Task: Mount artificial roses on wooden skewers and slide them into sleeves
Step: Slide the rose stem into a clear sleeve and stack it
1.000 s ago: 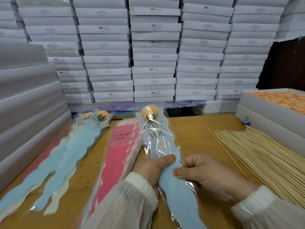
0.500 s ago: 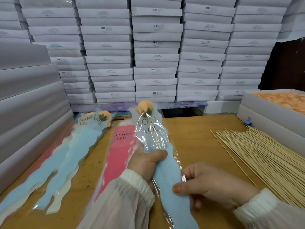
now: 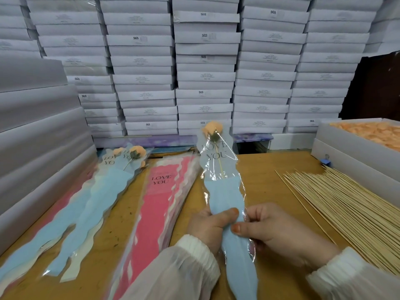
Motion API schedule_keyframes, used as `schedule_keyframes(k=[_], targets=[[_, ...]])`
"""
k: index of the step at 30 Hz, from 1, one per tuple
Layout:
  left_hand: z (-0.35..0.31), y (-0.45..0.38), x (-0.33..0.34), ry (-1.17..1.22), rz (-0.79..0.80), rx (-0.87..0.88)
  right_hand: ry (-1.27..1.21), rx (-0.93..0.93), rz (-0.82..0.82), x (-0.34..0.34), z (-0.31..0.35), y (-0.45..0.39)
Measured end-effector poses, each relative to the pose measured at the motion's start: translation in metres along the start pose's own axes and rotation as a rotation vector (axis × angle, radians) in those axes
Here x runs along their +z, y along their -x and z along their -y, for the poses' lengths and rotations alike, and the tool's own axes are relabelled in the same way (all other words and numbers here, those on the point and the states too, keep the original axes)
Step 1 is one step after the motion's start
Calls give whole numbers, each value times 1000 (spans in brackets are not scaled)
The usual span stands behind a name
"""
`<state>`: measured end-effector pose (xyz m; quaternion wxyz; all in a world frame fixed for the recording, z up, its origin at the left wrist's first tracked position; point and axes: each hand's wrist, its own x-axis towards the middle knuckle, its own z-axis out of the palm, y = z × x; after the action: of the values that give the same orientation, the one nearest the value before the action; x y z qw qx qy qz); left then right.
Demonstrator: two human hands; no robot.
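A blue "LOVE YOU" sleeve (image 3: 224, 191) stands nearly upright above the table with an orange rose (image 3: 213, 128) on a wooden skewer (image 3: 220, 164) inside it. My left hand (image 3: 208, 226) grips the sleeve's lower part, thumb across its front. My right hand (image 3: 279, 232) pinches the same sleeve from the right, just below the left thumb. Finished blue sleeves with roses (image 3: 127, 161) lie at the left. A stack of empty pink sleeves (image 3: 155, 204) lies in the middle.
A heap of loose wooden skewers (image 3: 346, 208) covers the table at the right. Behind it stands a white box of orange rose heads (image 3: 372, 132). Stacked white boxes (image 3: 205, 68) wall the back and left. A blue binder clip (image 3: 325, 161) lies by the box.
The sleeve with the rose has swung from leaning left to nearly upright and shifted right. My right hand has moved up and now pinches the sleeve close to my left thumb.
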<state>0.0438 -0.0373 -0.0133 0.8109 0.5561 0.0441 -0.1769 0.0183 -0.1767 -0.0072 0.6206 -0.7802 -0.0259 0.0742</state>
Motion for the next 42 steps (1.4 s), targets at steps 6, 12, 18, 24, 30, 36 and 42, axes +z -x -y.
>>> schedule_keyframes(k=[6, 12, 18, 24, 30, 36, 42], targets=[[-3, -5, -2, -2, -61, -22, 5, 116, 139, 0, 4, 3], [-14, -11, -8, 15, -116, 82, -12, 171, 252, 8, 6, 8], [-14, -5, -6, 43, 29, 30, -28, 79, 97, 8, 8, 7], [-10, -5, 1, -17, -48, -39, -60, 69, 38, 7, 6, 3], [-48, -8, -13, -113, -70, 38, -210, 66, 58, 7, 15, 8], [-131, -7, -86, -314, -63, 45, -220, 92, -6, 4, 17, 7], [-160, -4, -182, -566, -323, 3, -184, 95, -33, 0, 16, 6]])
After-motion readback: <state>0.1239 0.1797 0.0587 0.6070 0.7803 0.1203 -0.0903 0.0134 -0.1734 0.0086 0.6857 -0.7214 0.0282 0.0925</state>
